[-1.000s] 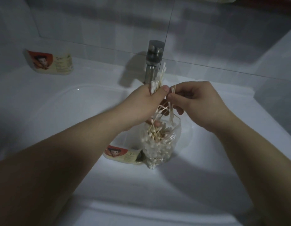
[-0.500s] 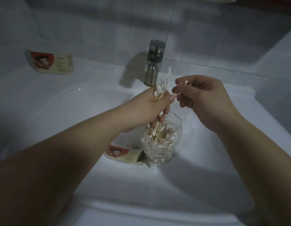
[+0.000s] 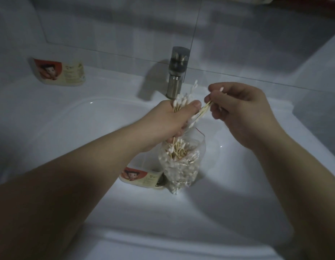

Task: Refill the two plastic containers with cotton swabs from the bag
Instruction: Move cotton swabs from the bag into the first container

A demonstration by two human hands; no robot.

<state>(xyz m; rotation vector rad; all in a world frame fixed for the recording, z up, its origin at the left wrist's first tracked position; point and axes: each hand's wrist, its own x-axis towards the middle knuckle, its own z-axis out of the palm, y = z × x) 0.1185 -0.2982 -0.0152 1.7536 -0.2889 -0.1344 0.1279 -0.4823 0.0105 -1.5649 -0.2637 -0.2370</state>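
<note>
A clear plastic bag full of cotton swabs hangs over the sink basin. My left hand grips a bundle of swabs upright above the bag's mouth, and seems to hold the bag's rim too. My right hand pinches a few swabs that slant down toward the left hand. One labelled plastic container lies in the basin beside the bag, partly hidden by my left forearm. The other container lies on the counter at the far left.
A steel faucet stands just behind my hands. The white sink basin lies below them, its drain partly hidden by the bag. A tiled wall rises behind the counter.
My right hand has drawn a few swabs out of the bag and moved up and right. The left hand's bundle stays above the bag.
</note>
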